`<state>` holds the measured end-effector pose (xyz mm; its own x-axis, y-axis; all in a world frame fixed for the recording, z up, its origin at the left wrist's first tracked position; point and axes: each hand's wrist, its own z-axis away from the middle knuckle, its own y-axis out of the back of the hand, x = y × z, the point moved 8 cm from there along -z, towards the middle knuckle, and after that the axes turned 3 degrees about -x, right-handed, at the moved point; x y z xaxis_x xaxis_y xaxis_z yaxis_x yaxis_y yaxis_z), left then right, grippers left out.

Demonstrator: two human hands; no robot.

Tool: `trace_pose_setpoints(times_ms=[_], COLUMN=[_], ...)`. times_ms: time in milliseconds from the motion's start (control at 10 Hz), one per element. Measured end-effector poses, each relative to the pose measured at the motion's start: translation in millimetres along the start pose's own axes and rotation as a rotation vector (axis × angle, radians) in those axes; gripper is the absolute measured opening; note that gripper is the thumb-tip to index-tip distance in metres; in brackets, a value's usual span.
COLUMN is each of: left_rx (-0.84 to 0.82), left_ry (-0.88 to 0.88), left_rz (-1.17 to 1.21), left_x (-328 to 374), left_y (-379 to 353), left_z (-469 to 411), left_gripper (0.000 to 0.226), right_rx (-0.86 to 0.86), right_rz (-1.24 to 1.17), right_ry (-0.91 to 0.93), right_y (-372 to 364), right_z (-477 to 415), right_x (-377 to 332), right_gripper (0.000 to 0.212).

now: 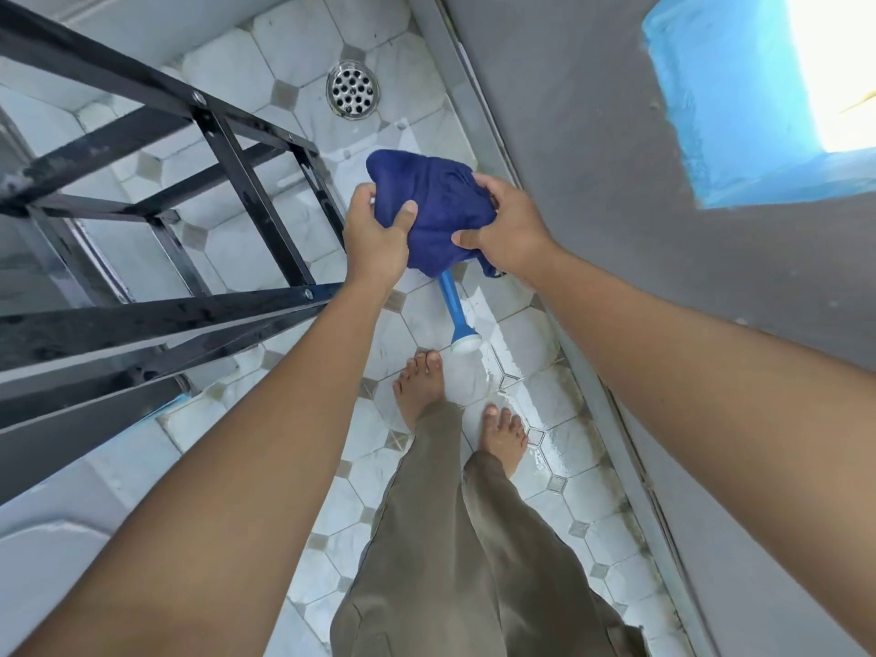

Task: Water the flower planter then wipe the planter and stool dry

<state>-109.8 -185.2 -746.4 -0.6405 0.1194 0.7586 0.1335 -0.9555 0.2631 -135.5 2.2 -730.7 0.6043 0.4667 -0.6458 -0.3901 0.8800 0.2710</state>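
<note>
Two bare forearms reaching forward and down from the bottom corners of the view, meeting in the middle. Left hand (377,234) closed on the left side of a bunched dark blue cloth (438,206), thumb pressed onto the top of the fabric. Right hand (505,230) closed on the right side of the same cloth, fingers curled over its upper edge and thumb pinching in from the side. Cloth held in the air between both hands, above a wet tiled floor (535,343).

Beneath the cloth, the light blue spout of a watering can (457,312), with a white sprinkler head at its tip, pointing toward the feet; the can's body hidden behind the cloth. Below that, two bare feet (422,386) and olive trouser legs (441,538) standing on the white tiles, with a sheen of water to the right of the feet. A round metal drain (353,90) in the floor beyond the hands. On the left, a black metal frame (156,296) of bars, wet with droplets, close beside the left wrist. On the right, a grey wall (616,158) with a blue-edged opening (730,101). No planter visible.
</note>
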Motion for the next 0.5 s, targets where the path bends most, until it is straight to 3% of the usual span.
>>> trace_pose_setpoints(times_ms=[100,200,300,400,500], left_rx=[0.132,0.087,-0.232,-0.476,-0.439], left_ry=[0.045,0.151,0.075,0.118,0.082], left_rz=[-0.114,-0.244,-0.386,-0.472,-0.55], left_x=[-5,-19,-30,-49,-35], left_y=[5,1,-29,-47,-36], left_z=[-7,-11,-6,6,12], left_gripper=[0.035,0.064,0.061,0.062,0.064], right_rx=[0.007,-0.072,-0.223,-0.28,-0.226], right_rz=[0.223,0.453,0.508,0.547,0.471], right_ry=[0.051,0.031,0.008,-0.012,-0.032], right_y=[-20,-41,-52,-57,-50], right_z=[-11,-19,-16,-11,0], right_x=[-1,22,43,54,49], right_gripper=[0.092,0.098,0.083,0.076,0.069])
